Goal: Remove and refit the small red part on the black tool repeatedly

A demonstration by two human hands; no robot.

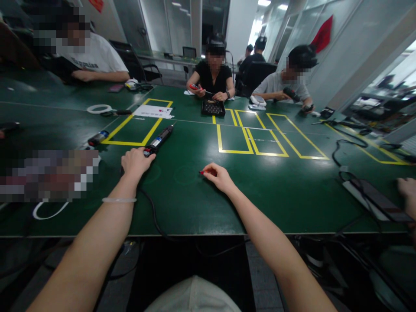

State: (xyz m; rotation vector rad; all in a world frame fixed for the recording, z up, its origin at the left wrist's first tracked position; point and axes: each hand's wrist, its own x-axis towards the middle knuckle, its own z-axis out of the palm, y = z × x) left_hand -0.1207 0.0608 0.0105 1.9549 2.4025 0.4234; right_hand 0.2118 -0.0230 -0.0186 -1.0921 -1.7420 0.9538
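Observation:
My left hand (134,164) is closed around the rear end of an electric screwdriver (159,139), black with a pale label. The tool lies low over the green table (182,203), its thin tip pointing away and to the right. A black cord (152,212) runs from near that hand to the table's front edge. To the right, my right hand (218,177) pinches a small red piece (202,172) with a dark end between thumb and fingertips. It is too small to name, and the curled fingers partly hide it.
Yellow tape rectangles (235,151) mark the table. A white paper sheet (152,111) lies beyond the screwdriver. Across the table, a person handles a red tool over a black tray (212,108); another holds a drill (291,94). Cables and a dark flat box (380,201) are at right.

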